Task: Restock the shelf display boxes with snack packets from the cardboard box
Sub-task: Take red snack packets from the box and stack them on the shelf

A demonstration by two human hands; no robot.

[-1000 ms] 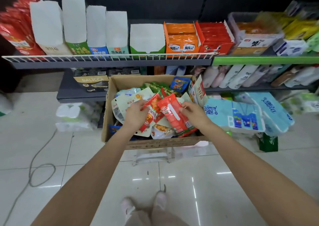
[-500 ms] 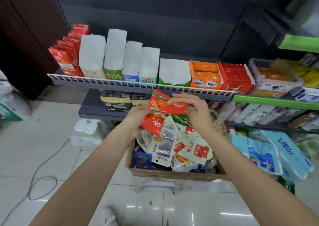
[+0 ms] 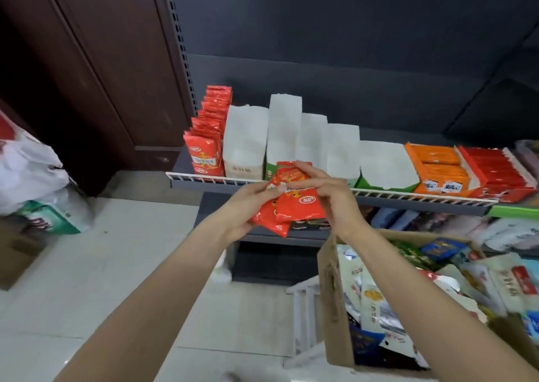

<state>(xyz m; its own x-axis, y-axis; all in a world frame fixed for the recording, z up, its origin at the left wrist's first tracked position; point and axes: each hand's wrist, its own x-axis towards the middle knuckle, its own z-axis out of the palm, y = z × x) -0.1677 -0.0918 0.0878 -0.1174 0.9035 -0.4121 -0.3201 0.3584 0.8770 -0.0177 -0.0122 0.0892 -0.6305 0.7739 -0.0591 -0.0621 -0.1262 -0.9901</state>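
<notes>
Here, glossy red snack packets with yellow-orange print sit mid-frame before the shelf rail, gripped by left hand and pinched by right hand. Since earlier, the cardboard box shifted lower right.

Dark grey back panel fills upper centre and right. Perforated upright rail runs down upper left of centre. Dark brown wooden door at upper left. Glossy pale tiled floor across lower left, faint reflections. White plastic bag at left edge. Soft, even light.
</notes>
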